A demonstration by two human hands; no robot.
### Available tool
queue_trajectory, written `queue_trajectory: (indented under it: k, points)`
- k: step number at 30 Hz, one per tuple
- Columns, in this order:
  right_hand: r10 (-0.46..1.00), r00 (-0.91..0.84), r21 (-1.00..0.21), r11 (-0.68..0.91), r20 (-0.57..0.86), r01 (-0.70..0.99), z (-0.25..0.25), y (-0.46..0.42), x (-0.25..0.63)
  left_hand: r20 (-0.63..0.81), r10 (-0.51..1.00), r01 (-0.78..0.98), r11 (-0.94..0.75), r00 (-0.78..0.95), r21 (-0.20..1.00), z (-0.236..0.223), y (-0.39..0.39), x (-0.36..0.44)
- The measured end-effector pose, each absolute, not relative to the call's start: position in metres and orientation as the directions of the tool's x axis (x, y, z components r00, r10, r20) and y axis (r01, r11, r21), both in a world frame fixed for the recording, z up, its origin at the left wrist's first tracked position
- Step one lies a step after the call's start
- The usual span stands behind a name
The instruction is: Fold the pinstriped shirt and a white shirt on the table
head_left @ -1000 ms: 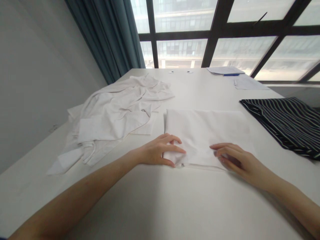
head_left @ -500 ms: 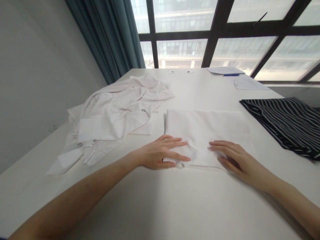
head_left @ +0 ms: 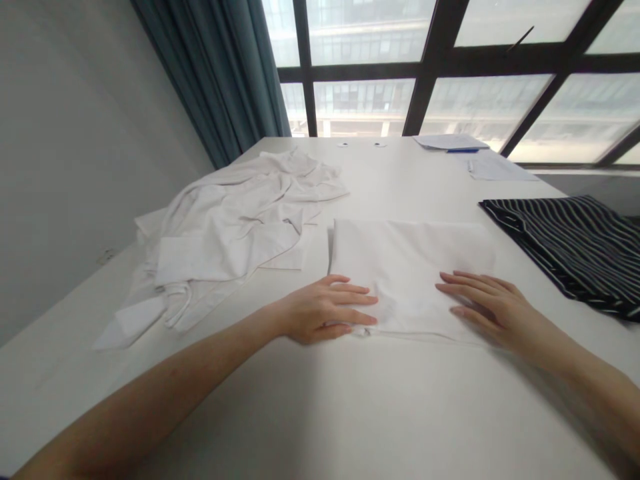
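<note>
A white cloth (head_left: 400, 260), folded into a flat rectangle, lies in front of me on the white table (head_left: 400, 407). My left hand (head_left: 330, 310) rests palm down on its near left corner, fingers stretched out and spread a little. On the right part of the cloth lies my right hand (head_left: 487, 303), its fingers extended and the thumb apart. Neither hand grips anything. Along the near edge the folded layers show, with a small dark spot close to my left fingertips. The cloth's right edge is partly covered by my right hand.
Left of the folded cloth lies a rumpled heap of white cloth (head_left: 240, 213). A black striped cloth (head_left: 585, 250) is at the right edge. Papers (head_left: 450, 141) and a blue pen (head_left: 463, 151) lie at the far right, before the window (head_left: 365, 107). A blue curtain (head_left: 220, 73) hangs at the left.
My right hand has slid to the right over the cloth, its fingers flatter than before. My left hand's fingers have straightened and lie flat near the corner. The cloth has stayed in place.
</note>
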State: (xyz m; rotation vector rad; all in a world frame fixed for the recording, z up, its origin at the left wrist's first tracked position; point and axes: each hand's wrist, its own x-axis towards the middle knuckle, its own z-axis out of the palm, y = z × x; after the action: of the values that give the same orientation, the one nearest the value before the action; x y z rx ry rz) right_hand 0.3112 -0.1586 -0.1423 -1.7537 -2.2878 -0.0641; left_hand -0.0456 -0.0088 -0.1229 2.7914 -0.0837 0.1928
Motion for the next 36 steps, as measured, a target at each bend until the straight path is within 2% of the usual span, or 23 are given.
queue_trajectory:
  k: [6,10,13,20,27,31,36]
  points:
    - [0.894,-0.26,-0.05,0.298,0.364,0.953,-0.141,-0.155,0.291,0.103,-0.053,-0.077,-0.966,0.993,0.248,-0.121,-0.012,-0.043]
    - [0.875,-0.357,-0.081,0.402,0.327,0.912,-0.139,-0.157,0.272,0.103,-0.047,-0.068,-0.974,0.994,0.217,-0.119,-0.014,-0.041]
    - [0.881,-0.384,-0.097,0.423,0.276,0.901,-0.138,-0.158,0.267,0.118,-0.043,-0.068,-0.974,0.992,0.218,-0.119,-0.015,-0.041]
    - [0.934,-0.277,-0.126,0.309,0.224,0.943,-0.136,-0.159,0.277,0.112,-0.032,-0.061,-0.961,0.993,0.269,-0.12,-0.014,-0.042]
    - [0.951,-0.192,-0.148,0.232,0.241,0.961,-0.14,-0.157,0.278,0.161,0.105,0.02,-0.887,0.981,0.461,-0.126,-0.007,-0.043]
    - [0.95,-0.193,-0.145,0.233,0.246,0.962,-0.141,-0.157,0.277,0.197,0.161,0.055,-0.888,0.967,0.456,-0.13,-0.006,-0.041]
    - [0.948,-0.195,-0.143,0.236,0.253,0.961,-0.142,-0.156,0.277,0.181,0.161,0.079,-0.916,0.97,0.392,-0.132,-0.007,-0.039]
